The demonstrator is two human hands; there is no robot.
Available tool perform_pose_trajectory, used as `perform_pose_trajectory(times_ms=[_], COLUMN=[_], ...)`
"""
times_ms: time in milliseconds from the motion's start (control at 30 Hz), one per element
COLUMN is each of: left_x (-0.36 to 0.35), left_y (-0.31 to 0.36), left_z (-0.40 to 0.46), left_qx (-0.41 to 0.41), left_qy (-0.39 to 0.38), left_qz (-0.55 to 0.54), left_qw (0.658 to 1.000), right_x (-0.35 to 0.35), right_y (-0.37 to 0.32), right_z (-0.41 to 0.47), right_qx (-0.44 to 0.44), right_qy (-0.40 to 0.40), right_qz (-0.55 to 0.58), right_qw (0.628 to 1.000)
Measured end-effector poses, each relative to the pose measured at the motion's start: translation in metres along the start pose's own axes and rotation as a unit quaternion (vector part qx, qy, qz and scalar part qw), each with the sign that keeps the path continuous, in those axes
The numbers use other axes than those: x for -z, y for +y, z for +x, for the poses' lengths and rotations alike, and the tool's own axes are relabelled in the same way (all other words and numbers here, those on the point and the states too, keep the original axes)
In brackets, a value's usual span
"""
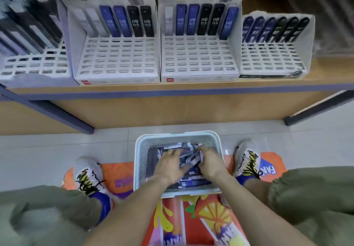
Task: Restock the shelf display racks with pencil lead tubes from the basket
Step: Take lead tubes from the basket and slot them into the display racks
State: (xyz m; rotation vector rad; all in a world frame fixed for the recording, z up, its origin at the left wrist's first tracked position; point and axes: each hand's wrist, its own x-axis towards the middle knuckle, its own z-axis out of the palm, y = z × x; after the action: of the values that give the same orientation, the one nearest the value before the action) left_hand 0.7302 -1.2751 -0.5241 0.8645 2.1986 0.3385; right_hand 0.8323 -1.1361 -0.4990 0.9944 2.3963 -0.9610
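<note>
1. Four white display racks stand in a row on the shelf (pixel 172 87): far-left rack (pixel 36 61), second rack (pixel 116 57), third rack (pixel 199 56), right rack (pixel 272 57).
2. The second, third and right racks each hold six upright tubes.
3. One basket (pixel 178 136).
4. Two hands: left (pixel 168 167), right (pixel 212 163).
5. Two shoes: left (pixel 88 174), right (pixel 248 157).

The leftmost rack (pixel 32 34) is motion-blurred and cut by the left edge. Both hands (pixel 168 166) cover much of the tubes (pixel 193 178) in the basket (pixel 138 161); whether the right hand (pixel 209 162) grips any is unclear. Tube labels there are unreadable.
</note>
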Motion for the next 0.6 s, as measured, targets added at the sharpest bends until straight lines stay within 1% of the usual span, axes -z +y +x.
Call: perform_pose_trajectory(times_ms=[133, 233, 400, 600], left_x=[-0.013, -0.02, -0.024, -0.016], left_y=[0.005, 0.006, -0.001, -0.014], left_z=[0.017, 0.023, 0.023, 0.02], left_qx=[0.03, 0.048, 0.058, 0.073], left_qy=[-0.011, -0.012, -0.026, -0.019], left_qz=[0.005, 0.009, -0.065, -0.096], left_qw=[0.999, 0.999, 0.996, 0.992], right_x=[-0.003, -0.006, -0.013, -0.021], right_y=[-0.001, 0.0, -0.003, -0.017], right_z=[0.013, 0.019, 0.031, 0.05], right_qx=[0.003, -0.012, -0.046, -0.084], right_qy=[-0.006, -0.007, 0.041, 0.011], right_qz=[-0.015, 0.005, 0.074, 0.117], right_qw=[1.0, 1.0, 0.995, 0.99])
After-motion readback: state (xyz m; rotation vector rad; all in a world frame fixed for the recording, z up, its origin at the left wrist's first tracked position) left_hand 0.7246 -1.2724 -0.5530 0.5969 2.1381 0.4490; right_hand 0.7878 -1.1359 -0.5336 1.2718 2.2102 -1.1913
